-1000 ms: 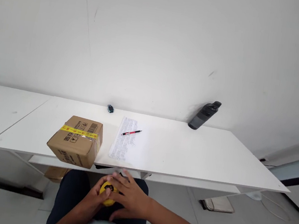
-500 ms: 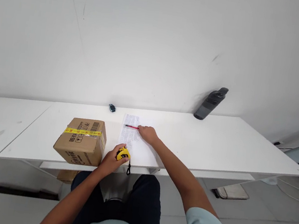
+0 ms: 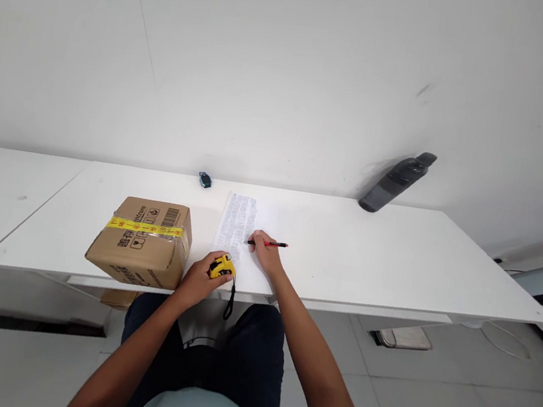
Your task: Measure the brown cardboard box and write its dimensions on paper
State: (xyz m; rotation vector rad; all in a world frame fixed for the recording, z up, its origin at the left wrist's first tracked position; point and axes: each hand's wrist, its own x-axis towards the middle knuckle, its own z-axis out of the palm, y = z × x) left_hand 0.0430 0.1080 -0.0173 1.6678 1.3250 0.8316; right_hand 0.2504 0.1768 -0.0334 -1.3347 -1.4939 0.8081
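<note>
My left hand [image 3: 200, 280] is closed around a yellow and black tape measure [image 3: 223, 267] at the table's front edge; its black wrist strap [image 3: 229, 305] dangles over the edge. A red and black pen [image 3: 273, 244] is gripped in my right hand [image 3: 264, 253], with its dark tip pointing left over a sheet of paper [image 3: 239, 216]. Dense writing covers the upper left of that sheet. Whether the tip touches the paper I cannot tell. Just left of my left hand stands a cardboard box [image 3: 142, 239] with yellow tape across its top.
At the back of the white table [image 3: 368, 264], a small dark key fob-like object [image 3: 205, 180] lies near the wall. A dark grey bottle [image 3: 396, 182] stands farther right by the wall. Below the table, a flat pale object [image 3: 404, 337] rests on the floor.
My right hand has turned the pen from pointing out left by its end into a writing grip, slightly lower on the sheet. The left hand still holds the tape measure. The view has shifted slightly.
</note>
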